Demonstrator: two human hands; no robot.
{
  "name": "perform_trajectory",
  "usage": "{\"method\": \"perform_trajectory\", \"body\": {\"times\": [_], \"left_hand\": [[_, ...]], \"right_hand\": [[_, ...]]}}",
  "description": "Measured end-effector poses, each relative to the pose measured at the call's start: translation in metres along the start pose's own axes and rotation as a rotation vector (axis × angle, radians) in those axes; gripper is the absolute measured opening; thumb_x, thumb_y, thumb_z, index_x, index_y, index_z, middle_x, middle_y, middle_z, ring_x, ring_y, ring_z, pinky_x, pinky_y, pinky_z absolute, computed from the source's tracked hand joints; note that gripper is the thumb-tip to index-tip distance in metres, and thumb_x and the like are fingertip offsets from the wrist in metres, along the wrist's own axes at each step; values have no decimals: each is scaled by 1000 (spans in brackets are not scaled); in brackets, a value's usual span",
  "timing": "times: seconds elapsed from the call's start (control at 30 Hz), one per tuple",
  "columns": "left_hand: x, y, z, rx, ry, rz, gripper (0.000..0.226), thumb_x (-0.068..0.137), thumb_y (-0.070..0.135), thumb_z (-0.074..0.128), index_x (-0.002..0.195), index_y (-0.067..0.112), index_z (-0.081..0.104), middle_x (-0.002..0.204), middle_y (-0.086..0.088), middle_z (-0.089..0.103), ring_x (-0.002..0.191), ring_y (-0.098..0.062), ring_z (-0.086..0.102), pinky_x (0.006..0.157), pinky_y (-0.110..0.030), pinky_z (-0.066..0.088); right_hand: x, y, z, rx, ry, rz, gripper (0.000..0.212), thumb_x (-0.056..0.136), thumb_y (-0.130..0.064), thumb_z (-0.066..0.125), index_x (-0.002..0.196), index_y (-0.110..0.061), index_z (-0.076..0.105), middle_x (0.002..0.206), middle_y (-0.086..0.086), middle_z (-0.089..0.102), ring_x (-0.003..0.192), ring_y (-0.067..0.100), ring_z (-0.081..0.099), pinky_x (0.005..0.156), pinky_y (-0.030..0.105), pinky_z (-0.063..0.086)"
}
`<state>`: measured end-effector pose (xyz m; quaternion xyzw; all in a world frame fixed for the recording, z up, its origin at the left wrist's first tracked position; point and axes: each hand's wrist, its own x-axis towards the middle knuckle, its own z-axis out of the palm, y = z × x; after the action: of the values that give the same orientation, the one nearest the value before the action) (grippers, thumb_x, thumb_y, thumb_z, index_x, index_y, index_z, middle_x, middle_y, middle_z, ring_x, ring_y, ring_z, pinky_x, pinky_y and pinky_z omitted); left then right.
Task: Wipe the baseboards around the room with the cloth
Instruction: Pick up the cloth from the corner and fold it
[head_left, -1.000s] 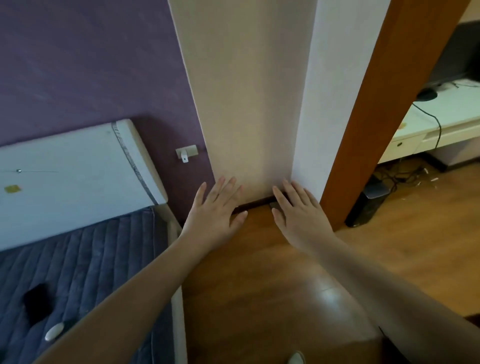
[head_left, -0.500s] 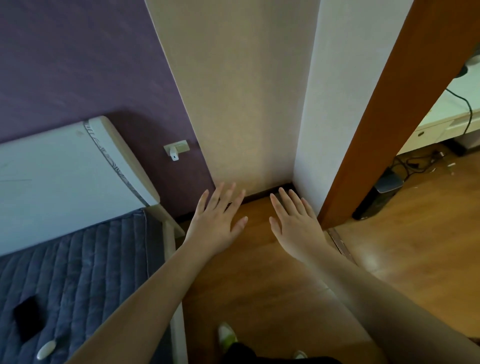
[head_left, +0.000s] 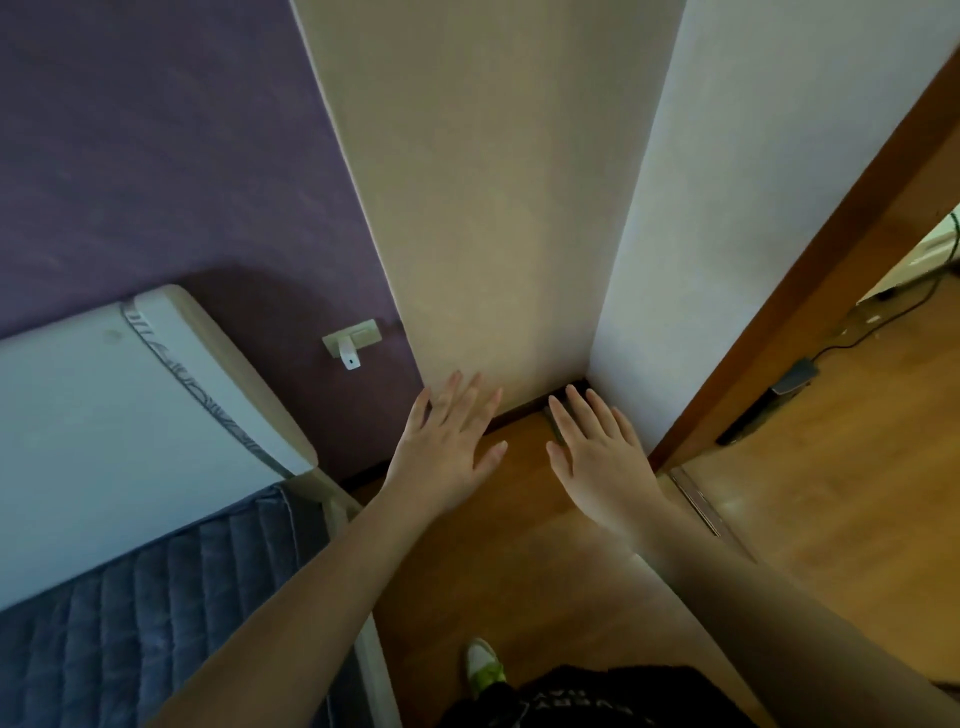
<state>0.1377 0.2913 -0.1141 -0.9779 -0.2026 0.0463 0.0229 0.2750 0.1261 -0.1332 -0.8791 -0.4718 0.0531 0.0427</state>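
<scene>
Wooden floor (head_left: 519, 561) meets a cream wall (head_left: 493, 208) at a corner beside a bed (head_left: 130, 597).

Both hands reach toward the dark baseboard (head_left: 524, 408) at the wall's foot: the left hand (head_left: 447, 457) spreads flat with fingers apart and holds nothing, while the right hand (head_left: 597, 457) lies with fingers straight over a small grey patch, possibly the cloth (head_left: 551, 423), near the corner. A purple wall (head_left: 156, 156) carries a socket (head_left: 356, 338), and a wooden door frame (head_left: 805, 291) stands to the right.
</scene>
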Motion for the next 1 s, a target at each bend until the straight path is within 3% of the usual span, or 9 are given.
{"method": "perform_trajectory", "body": {"times": [0.13,0.4,0.63,1.0], "left_hand": [[28,-25,4,4,-15,61,69,97,63,2,156,30,-11,165,1,-17,150,-21,-21,123,-47,-4],[87,-19,14,11,-59,193,72,93,63,-2,157,29,-12,163,2,-21,144,-18,-30,117,-42,-17],[162,-15,30,7,-123,296,77,88,65,-12,157,31,-12,164,3,-19,148,-18,-26,121,-43,-11],[268,-32,73,6,-171,397,73,93,65,-15,157,30,-5,165,3,-8,150,-17,-17,122,-42,-7]], "right_hand": [[23,-9,2,5,3,65,59,103,-52,10,157,-27,7,165,1,5,152,22,-3,122,39,-1],[54,12,8,33,19,191,59,104,-50,20,157,-26,10,165,1,7,152,22,-1,123,41,4],[96,51,24,136,-34,301,61,104,-50,17,157,-26,1,165,0,-5,151,21,-11,123,41,-1],[175,103,72,230,-148,385,61,104,-48,22,157,-24,2,165,-1,-3,151,22,-7,121,40,-2]]}}
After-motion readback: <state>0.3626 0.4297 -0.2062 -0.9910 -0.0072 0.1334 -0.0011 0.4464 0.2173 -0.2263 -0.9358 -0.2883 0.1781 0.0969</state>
